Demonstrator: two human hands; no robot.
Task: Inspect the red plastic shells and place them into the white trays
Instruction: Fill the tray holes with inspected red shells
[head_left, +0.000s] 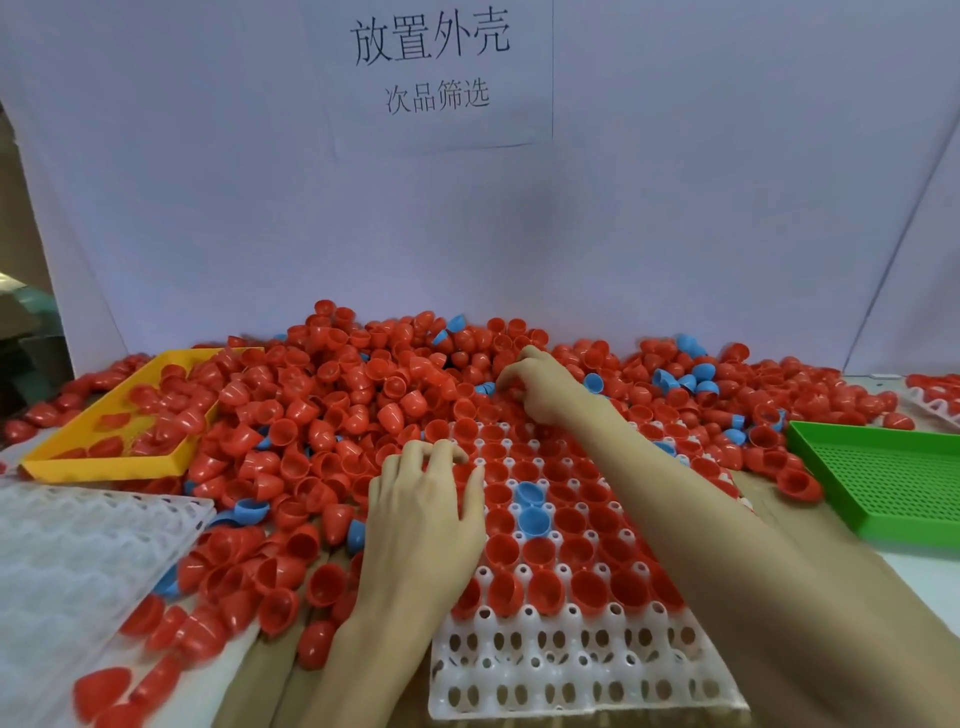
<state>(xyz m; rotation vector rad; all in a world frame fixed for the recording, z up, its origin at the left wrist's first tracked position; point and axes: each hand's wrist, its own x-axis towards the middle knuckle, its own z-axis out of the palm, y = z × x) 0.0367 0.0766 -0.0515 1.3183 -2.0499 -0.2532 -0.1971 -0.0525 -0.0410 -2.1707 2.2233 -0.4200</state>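
A big heap of red plastic shells (332, 410) covers the table's middle, with a few blue shells (685, 382) mixed in. A white tray (561, 675) lies in front of me, most of its cells holding red shells and two holding blue shells (530, 506). My left hand (426, 514) lies over the tray's left edge, fingers bent down onto shells at the far rim. My right hand (540, 387) reaches past the tray into the heap, fingertips curled among red shells; whether it holds one I cannot tell.
A yellow tray (104, 462) with several red shells sits at the left. A green perforated tray (883, 478) stands at the right. Another white tray (78, 561) lies at the near left. A white backdrop with a paper sign (431, 67) closes off the back.
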